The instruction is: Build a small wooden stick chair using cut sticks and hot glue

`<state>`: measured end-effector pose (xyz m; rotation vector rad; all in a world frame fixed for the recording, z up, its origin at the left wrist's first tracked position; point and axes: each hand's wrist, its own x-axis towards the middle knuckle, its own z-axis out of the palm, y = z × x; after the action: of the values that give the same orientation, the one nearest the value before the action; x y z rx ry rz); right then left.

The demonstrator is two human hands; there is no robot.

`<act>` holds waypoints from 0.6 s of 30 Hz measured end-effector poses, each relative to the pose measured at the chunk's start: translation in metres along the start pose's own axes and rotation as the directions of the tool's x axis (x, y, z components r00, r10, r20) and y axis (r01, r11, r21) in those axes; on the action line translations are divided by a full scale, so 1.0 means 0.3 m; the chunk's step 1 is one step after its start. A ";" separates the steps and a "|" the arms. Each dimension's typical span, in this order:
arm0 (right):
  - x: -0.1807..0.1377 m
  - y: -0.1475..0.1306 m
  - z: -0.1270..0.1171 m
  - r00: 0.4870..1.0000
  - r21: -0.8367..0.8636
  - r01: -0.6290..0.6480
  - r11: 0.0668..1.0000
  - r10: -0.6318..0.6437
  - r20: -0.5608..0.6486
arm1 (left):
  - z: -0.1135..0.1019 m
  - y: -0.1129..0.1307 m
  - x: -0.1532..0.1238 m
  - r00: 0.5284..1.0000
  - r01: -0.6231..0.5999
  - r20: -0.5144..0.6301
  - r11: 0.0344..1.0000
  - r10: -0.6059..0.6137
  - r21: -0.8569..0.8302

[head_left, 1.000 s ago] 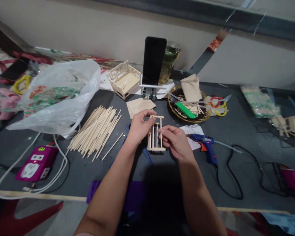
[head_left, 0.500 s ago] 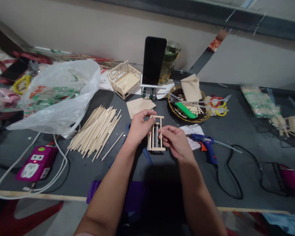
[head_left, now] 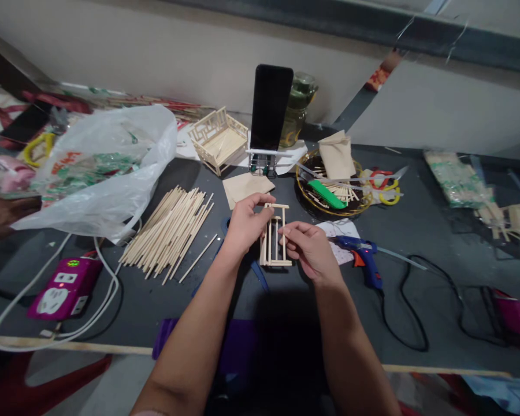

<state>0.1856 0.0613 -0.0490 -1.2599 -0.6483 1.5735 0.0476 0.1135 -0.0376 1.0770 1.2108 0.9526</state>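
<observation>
Between my two hands stands a small frame of wooden sticks [head_left: 279, 263], with long uprights joined by short crosspieces. My left hand [head_left: 248, 222] grips its upper left side, thumb and fingers closed on the sticks. At the right upright, the thumb and fingertips of my right hand [head_left: 307, 245] pinch the frame; whether a small piece is also between them is hidden. Left of my hands lies a pile of wooden sticks [head_left: 169, 231], with one loose stick [head_left: 198, 258] beside it. A blue glue gun [head_left: 366, 257] with a clear glue stick rests to the right of my right hand.
Behind my hands are a phone on a stand [head_left: 271, 107], a miniature stick bench [head_left: 220, 141] and a basket [head_left: 301, 193] with a green comb [head_left: 327, 194]. A plastic bag [head_left: 112, 133] and purple power strip [head_left: 65, 287] lie left. Another person's hand [head_left: 8, 216] shows at far left.
Another person's hand has come into view at the far left, beside the plastic bag. My own hands and the stick frame have hardly moved.
</observation>
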 end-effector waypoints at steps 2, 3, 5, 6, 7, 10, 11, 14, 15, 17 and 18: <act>0.000 0.000 0.000 1.000 0.000 -0.002 1.000 0.002 -0.002 | 0.000 -0.001 0.000 1.000 0.000 -0.003 1.000 0.000 0.000; -0.001 0.000 0.000 1.000 -0.001 -0.003 1.000 0.003 -0.003 | 0.000 -0.002 0.001 1.000 -0.001 -0.004 1.000 0.001 -0.001; -0.001 0.001 0.001 1.000 -0.004 -0.004 1.000 0.004 -0.003 | 0.000 -0.004 0.001 1.000 -0.003 -0.006 1.000 0.003 -0.007; -0.002 0.001 0.002 1.000 -0.005 -0.003 1.000 0.003 -0.004 | 0.000 -0.004 0.002 1.000 -0.004 -0.007 1.000 0.004 -0.008; -0.002 0.001 0.003 1.000 -0.006 -0.003 1.000 0.003 -0.004 | -0.001 -0.005 0.002 1.000 -0.004 -0.008 1.000 0.003 -0.010; -0.002 0.001 0.004 1.000 -0.010 -0.004 1.000 0.004 -0.003 | -0.001 -0.006 0.004 1.000 -0.004 -0.010 1.000 0.004 -0.013; -0.002 0.001 0.003 1.000 -0.010 -0.003 1.000 0.003 0.000 | -0.001 -0.006 0.004 1.000 -0.005 -0.010 1.000 0.005 -0.012; -0.001 0.003 0.001 1.000 -0.008 -0.002 1.000 0.002 0.009 | 0.000 -0.004 0.005 1.000 -0.003 -0.012 1.000 0.003 -0.008; 0.000 0.003 -0.001 1.000 -0.008 -0.003 1.000 0.003 0.012 | 0.000 -0.003 0.004 1.000 -0.001 -0.012 1.000 0.001 -0.007; 0.001 0.006 -0.004 1.000 -0.010 -0.006 1.000 0.007 0.018 | 0.001 -0.002 0.003 1.000 0.002 -0.012 1.000 -0.002 -0.005; 0.002 0.007 -0.005 1.000 -0.010 -0.006 1.000 0.006 0.020 | 0.001 -0.001 0.002 1.000 0.002 -0.011 1.000 -0.002 -0.005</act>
<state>0.1862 0.0607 -0.0515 -1.2564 -0.6664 1.5915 0.0481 0.1140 -0.0381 1.0672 1.2180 0.9611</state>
